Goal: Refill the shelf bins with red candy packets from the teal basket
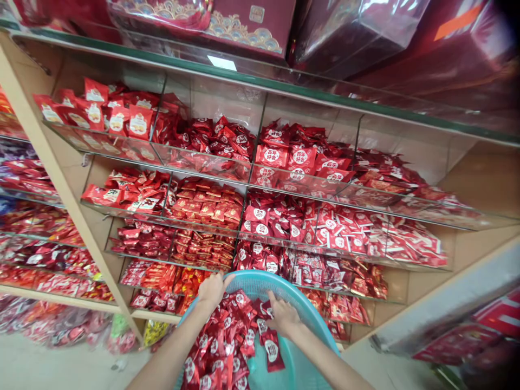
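A turquoise plastic basket (298, 295) with a perforated wall stands in front of me, heaped on its left side with small red candy packets (227, 330) bearing white labels. My left hand (212, 291) is closed over the basket's far-left rim, thumb stretched along it. Inside the basket, my right hand (284, 317) is at the right edge of the heap, its index finger and thumb apart beside several packets. Just below it lies one candy packet (272, 351) with a white label. The undersides of my right fingers are partly hidden.
Tiered glass-fronted shelves (203, 168) ahead hold red packets sorted into compartments. Large dark-red gift boxes (247, 27) sit on the glass shelf above. A wooden divider (69, 189) separates another stocked rack at left. Plastic bags (69, 327) lie on the floor there.
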{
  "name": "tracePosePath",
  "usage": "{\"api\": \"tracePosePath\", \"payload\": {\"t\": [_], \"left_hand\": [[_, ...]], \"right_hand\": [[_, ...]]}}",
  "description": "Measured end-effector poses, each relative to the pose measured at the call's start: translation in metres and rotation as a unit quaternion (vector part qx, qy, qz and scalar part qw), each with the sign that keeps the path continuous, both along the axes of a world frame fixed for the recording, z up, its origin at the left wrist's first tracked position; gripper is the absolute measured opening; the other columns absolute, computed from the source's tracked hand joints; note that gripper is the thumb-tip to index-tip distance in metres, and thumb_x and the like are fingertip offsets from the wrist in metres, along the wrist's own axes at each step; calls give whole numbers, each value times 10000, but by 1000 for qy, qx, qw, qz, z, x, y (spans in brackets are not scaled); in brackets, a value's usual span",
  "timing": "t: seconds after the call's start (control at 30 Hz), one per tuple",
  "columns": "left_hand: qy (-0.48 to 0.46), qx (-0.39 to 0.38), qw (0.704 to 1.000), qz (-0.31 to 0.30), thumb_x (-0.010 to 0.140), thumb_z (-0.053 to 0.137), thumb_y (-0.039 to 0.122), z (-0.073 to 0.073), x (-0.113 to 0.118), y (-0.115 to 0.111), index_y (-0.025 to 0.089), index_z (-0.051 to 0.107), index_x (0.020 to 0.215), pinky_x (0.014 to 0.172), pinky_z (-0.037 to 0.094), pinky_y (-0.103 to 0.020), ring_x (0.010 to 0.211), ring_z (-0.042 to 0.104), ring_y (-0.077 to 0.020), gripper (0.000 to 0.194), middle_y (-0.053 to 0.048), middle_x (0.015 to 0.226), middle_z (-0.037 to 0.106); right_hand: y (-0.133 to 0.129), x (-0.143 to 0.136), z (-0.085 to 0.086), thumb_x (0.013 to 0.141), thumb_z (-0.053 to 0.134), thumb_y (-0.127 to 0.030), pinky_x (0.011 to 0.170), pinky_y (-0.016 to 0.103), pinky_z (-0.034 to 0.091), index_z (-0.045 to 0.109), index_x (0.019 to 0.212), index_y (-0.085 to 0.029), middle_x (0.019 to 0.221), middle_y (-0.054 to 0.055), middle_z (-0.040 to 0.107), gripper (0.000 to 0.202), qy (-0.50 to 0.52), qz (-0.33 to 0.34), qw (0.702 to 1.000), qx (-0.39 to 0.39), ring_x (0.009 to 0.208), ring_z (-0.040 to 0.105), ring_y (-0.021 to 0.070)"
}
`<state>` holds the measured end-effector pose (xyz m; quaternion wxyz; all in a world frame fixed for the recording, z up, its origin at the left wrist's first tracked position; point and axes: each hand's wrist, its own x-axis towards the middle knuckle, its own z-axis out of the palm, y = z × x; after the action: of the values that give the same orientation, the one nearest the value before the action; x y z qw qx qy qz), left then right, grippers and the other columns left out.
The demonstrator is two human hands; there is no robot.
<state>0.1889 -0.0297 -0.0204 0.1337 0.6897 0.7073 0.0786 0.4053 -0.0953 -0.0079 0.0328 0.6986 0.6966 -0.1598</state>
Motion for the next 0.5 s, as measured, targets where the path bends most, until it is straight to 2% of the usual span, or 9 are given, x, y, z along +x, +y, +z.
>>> {"api": "tracePosePath", "payload": {"t": [0.17,0.37,0.43,0.5], "left_hand": [[-2,-8,1000,-1,780,204,647,1,0,0,189,543,1040,706,457,-360,857,607,-259,625,-132,919,639],[9,-3,1000,0,782,206,643,-1,0,1,184,552,1021,710,455,-347,862,605,-259,622,-131,919,638],[12,0,1000,1,784,206,640,-2,0,1,179,555,1012,707,456,-347,847,610,-261,622,-129,902,641],[11,4,1000,-1,785,205,638,-3,0,1,180,562,995,700,457,-356,835,613,-265,617,-127,890,643]], "right_hand": [[-14,5,6,699,556,-223,842,368,415,284,1316,-136,1096,162,570,680,-92,15,994,-58,1021,535,286],[-20,3,9,739,540,-308,841,354,412,281,1320,-153,1120,152,565,654,-106,-10,992,-62,1021,539,269],[-17,-1,20,764,506,-357,830,372,410,287,1318,-136,1131,172,553,635,-107,-14,993,-45,1012,542,286],[-13,-7,40,775,486,-380,812,383,406,326,1297,-123,1095,184,569,604,-98,3,995,-22,1000,542,302]]}}
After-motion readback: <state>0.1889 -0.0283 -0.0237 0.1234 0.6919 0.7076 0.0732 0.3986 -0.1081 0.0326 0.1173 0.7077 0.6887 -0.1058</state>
